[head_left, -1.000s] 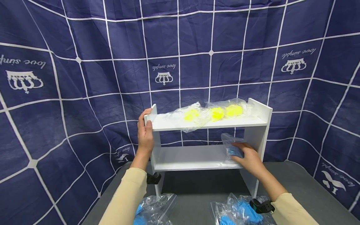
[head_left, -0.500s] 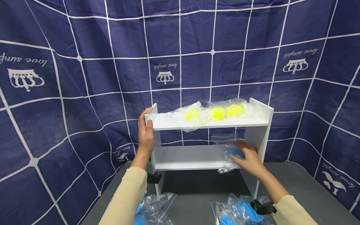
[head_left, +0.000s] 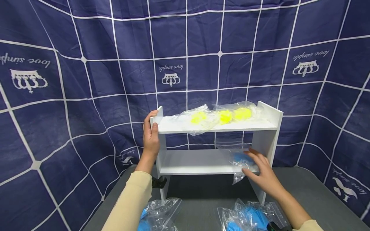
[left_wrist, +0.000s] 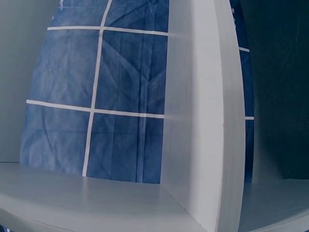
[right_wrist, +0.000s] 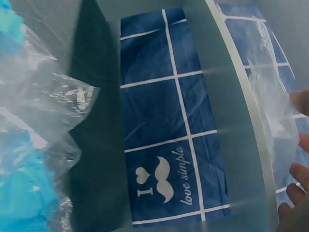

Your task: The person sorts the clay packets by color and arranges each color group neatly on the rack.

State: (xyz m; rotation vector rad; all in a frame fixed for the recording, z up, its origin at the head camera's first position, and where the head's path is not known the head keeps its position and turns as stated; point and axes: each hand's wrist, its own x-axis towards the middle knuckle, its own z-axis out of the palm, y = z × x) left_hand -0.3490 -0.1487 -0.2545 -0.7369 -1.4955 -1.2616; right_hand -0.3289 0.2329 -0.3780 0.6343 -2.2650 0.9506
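Observation:
A white two-tier shelf unit stands on the dark surface. My left hand grips the top of its left side panel, thumb in front and fingers behind. On the lower shelf, at its right end, lies a clear zip bag with something blue inside; one corner droops over the front edge. Just right of the bag, my right hand has its fingers spread, fingertips close to the plastic. In the right wrist view, the fingers show at the right edge beside the clear bag.
Clear bags with yellow contents lie along the top shelf. In front of the unit are clear bags with blue contents, on the left and on the right. A navy grid curtain hangs behind and at both sides.
My right hand has let go of the blue-filled bag and drawn slightly right, its fingers spreading. The bag has flattened onto the lower shelf, one corner dropping over the edge. My left hand keeps its grip.

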